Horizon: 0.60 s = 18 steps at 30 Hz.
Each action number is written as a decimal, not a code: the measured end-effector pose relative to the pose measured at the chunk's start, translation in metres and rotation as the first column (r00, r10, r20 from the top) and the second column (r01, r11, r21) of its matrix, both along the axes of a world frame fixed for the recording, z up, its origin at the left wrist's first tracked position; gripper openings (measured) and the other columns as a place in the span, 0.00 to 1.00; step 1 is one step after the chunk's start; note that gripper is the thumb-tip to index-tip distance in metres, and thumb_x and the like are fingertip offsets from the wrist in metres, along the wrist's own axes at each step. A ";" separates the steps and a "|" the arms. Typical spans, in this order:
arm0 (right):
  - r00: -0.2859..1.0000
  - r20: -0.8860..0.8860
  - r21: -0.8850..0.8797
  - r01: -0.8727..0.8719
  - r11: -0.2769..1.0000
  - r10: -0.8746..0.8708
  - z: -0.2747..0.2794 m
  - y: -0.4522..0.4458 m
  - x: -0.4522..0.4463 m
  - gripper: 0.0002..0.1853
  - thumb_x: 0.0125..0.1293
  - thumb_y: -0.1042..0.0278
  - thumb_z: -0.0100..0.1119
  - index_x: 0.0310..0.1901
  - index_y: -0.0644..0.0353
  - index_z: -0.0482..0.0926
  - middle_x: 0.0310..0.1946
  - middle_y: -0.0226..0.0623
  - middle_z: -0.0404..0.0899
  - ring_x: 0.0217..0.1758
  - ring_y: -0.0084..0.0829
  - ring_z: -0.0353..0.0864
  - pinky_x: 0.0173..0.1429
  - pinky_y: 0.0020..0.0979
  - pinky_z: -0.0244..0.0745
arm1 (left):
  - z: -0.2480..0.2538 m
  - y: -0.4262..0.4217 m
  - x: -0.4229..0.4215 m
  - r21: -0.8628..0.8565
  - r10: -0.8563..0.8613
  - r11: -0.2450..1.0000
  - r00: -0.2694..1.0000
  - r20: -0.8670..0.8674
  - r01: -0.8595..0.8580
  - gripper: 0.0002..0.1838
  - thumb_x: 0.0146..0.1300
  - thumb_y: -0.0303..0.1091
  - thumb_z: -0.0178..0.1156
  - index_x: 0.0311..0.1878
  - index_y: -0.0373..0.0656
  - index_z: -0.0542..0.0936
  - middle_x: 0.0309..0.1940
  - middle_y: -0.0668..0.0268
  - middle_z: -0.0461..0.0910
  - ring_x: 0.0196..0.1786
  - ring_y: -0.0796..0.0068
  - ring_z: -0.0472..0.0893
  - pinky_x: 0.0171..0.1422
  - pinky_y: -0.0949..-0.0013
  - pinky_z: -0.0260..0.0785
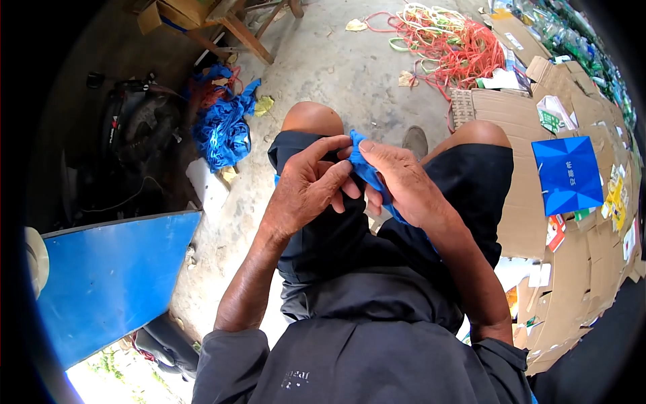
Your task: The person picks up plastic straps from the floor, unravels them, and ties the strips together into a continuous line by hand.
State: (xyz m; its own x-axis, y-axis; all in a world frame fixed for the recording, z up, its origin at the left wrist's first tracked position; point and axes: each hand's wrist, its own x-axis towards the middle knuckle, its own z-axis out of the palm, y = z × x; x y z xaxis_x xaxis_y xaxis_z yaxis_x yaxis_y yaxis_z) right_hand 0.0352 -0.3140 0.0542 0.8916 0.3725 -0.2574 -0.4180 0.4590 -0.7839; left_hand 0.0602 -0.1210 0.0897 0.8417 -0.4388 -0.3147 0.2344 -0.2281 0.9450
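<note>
Blue strip [367, 172], bunched in the centre of the frame — the right hand [404, 178] pinches it between thumb and fingers, while the left hand [306, 185] reaches its upper end, grip impossible to tell. This looks like close two-handed fingering, and working it further would call for a steady right pinch and precise left fingertips. Beyond lie a blue heap [225, 128], upper left, and tangled cords [464, 50], upper right.
</note>
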 end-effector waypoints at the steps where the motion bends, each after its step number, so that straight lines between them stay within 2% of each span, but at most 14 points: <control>1: 1.000 0.008 0.007 0.014 1.000 -0.014 -0.003 -0.001 0.000 0.20 0.83 0.53 0.49 0.47 0.62 0.82 0.25 0.28 0.76 0.19 0.16 0.70 0.23 0.20 0.63 | 0.000 0.000 0.000 -0.016 -0.008 1.000 1.000 -0.009 0.008 0.22 0.79 0.33 0.57 0.71 0.34 0.72 0.32 0.62 0.86 0.28 0.80 0.82 0.31 0.78 0.74; 8: 0.998 -0.047 0.066 0.048 0.997 -0.045 0.006 -0.009 -0.001 0.16 0.82 0.57 0.52 0.54 0.60 0.83 0.22 0.22 0.74 0.18 0.10 0.60 0.21 0.20 0.49 | -0.004 -0.001 0.008 -0.226 -0.063 0.974 0.976 -0.209 0.014 0.25 0.83 0.43 0.49 0.71 0.33 0.72 0.34 0.56 0.86 0.31 0.71 0.86 0.32 0.73 0.78; 12: 0.998 0.000 -0.001 0.056 0.998 -0.056 0.014 -0.015 0.000 0.15 0.81 0.59 0.53 0.54 0.60 0.84 0.22 0.22 0.74 0.18 0.10 0.59 0.21 0.19 0.49 | -0.003 -0.003 0.019 -0.234 -0.119 0.971 0.958 -0.262 0.057 0.23 0.82 0.43 0.48 0.69 0.36 0.73 0.33 0.54 0.87 0.26 0.71 0.84 0.33 0.73 0.78; 18: 0.993 0.034 -0.131 0.114 0.985 -0.110 0.020 -0.024 0.003 0.15 0.81 0.60 0.54 0.53 0.61 0.85 0.22 0.18 0.71 0.17 0.09 0.58 0.21 0.19 0.48 | 0.002 -0.010 0.030 -0.202 -0.216 0.967 0.914 -0.344 0.152 0.25 0.81 0.48 0.51 0.68 0.38 0.74 0.33 0.56 0.87 0.25 0.71 0.85 0.32 0.72 0.79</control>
